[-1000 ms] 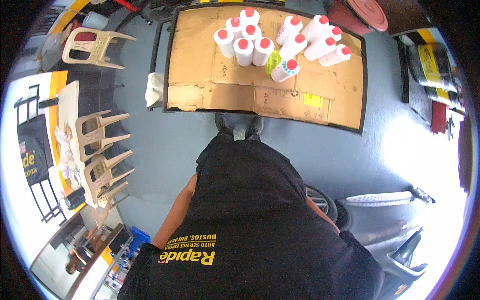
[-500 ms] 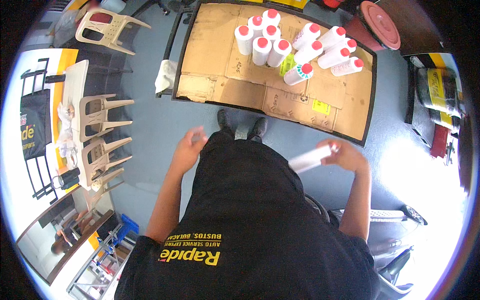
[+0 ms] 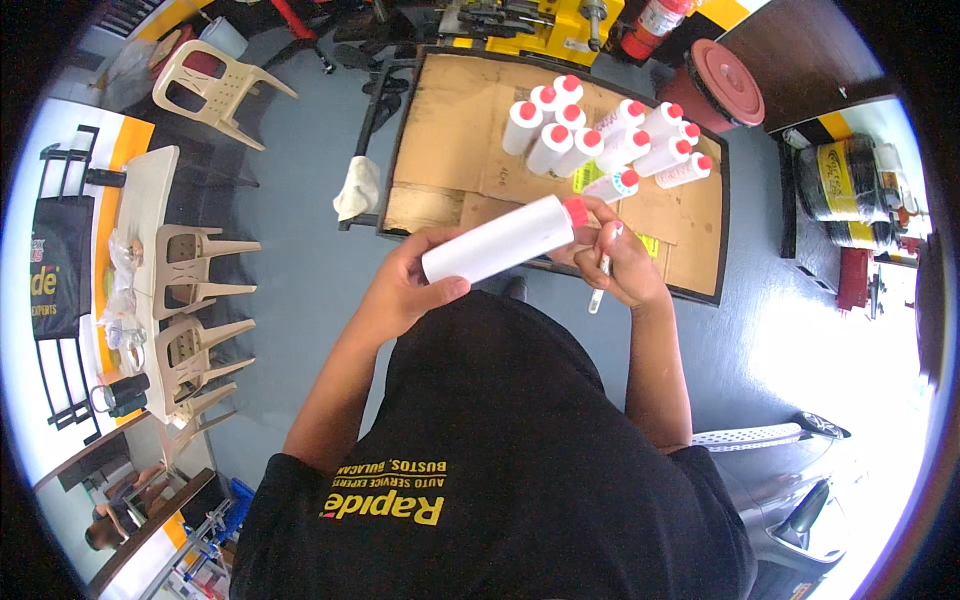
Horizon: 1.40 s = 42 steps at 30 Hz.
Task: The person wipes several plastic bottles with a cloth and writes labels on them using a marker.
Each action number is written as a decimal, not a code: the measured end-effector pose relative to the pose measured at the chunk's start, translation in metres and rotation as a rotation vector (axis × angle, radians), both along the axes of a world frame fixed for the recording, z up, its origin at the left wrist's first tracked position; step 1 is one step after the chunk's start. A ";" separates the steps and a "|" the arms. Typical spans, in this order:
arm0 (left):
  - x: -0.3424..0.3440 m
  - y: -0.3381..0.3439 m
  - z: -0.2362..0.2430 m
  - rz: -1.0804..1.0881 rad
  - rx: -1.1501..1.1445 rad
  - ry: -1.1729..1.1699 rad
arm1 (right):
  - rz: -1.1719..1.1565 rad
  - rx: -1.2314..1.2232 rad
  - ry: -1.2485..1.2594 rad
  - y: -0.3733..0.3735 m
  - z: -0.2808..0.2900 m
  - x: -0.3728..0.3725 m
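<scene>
Left hand (image 3: 405,285) clasps a bottle (image 3: 490,243); right hand (image 3: 630,267), by its cap (image 3: 576,212), grips a pen (image 3: 599,288); counter (image 3: 440,120) holds more bottles (image 3: 548,152).

Your black shirt (image 3: 520,440) carries yellow lettering, upside down in this view; the dark banner (image 3: 55,290) on your left bears yellow lettering too. Teal marks show on the nearest standing bottle (image 3: 603,188), and dark print on the cardboard (image 3: 450,100) before you.

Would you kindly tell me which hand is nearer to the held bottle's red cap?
Right: the right hand is at the red cap; the left hand holds the bottle near its base.
</scene>
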<state>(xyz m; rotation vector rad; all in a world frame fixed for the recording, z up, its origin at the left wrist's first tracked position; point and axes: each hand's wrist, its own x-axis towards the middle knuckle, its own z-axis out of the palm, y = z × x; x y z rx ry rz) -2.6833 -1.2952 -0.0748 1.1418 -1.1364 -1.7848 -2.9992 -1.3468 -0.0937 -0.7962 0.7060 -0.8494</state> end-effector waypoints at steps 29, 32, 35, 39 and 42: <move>0.084 -0.057 0.044 0.365 0.174 0.744 | 0.193 -0.499 0.862 0.051 0.071 0.237; 0.089 -0.049 0.039 0.387 0.195 0.782 | 0.354 -0.308 0.732 0.048 0.074 0.231; 0.093 -0.045 0.043 0.395 0.182 0.803 | 0.423 -0.157 0.597 0.048 0.080 0.229; 0.208 -0.091 0.025 1.099 0.082 1.118 | 0.413 -0.001 0.737 0.063 0.058 0.185; 0.276 -0.074 0.018 0.989 -0.413 0.315 | 0.215 -0.061 0.970 0.053 0.063 0.139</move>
